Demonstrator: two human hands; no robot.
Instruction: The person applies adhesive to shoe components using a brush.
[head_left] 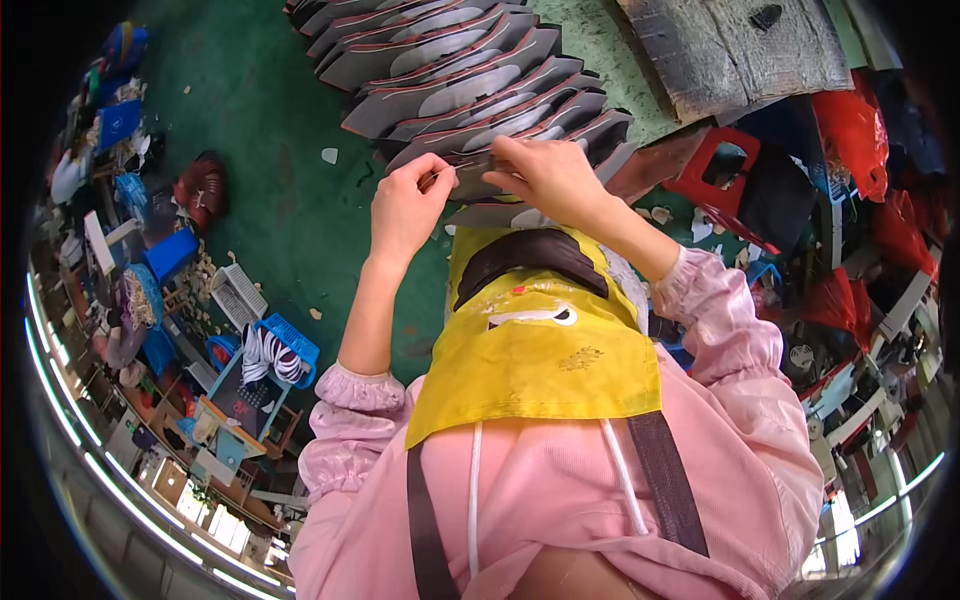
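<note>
A long overlapping row of dark grey curved pieces (465, 85) with red edges and pale patches, looking like shoe uppers, runs away from me. Both my hands are at its near end. My left hand (410, 205) is closed in a pinch at the left part of the nearest piece; what lies between the fingertips is too small to make out. To its right, my right hand (555, 180) has thumb and fingers on the edge of that dark grey piece (470, 185). Below the hands hangs my yellow apron (545, 370) with dark straps.
A worn board (735, 50) lies at the far right, above a red and black bag-like thing (720, 175). Red plastic bags (850, 140) hang at the right. On the left, a white basket (238, 295) and a blue basket (290, 350) stand on the littered green floor (260, 120).
</note>
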